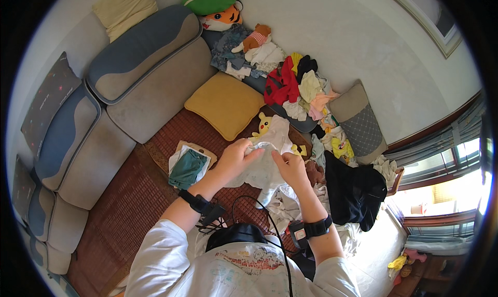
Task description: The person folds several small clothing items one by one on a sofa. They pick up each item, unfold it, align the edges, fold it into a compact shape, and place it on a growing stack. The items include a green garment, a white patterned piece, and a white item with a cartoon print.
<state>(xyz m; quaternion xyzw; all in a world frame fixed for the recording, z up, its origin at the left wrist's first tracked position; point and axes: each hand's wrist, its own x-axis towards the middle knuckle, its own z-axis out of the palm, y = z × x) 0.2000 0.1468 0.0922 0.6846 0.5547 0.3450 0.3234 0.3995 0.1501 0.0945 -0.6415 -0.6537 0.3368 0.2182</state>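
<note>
A pale, thin garment (260, 166) hangs stretched between both hands over the woven seat mat. My left hand (240, 154) pinches its upper edge with thumb and fingers. On the other side, my right hand (288, 164) grips the same edge. Just beyond the cloth sits a yellow plush toy (265, 123), partly covered by a whitish cloth. To the left of my left hand lies a small stack of folded clothes with a dark green piece (188, 168) on top. White crumpled clothes (286, 207) lie below my right hand.
A mustard cushion (225, 104) lies ahead on the brown woven mat (124, 192). Heaped clothes, including a red garment (284, 83), line the wall side. Black cloth (354, 190) hangs at the right. Grey sofa backrests (155, 63) rise at left. A black cable (286, 254) crosses my chest.
</note>
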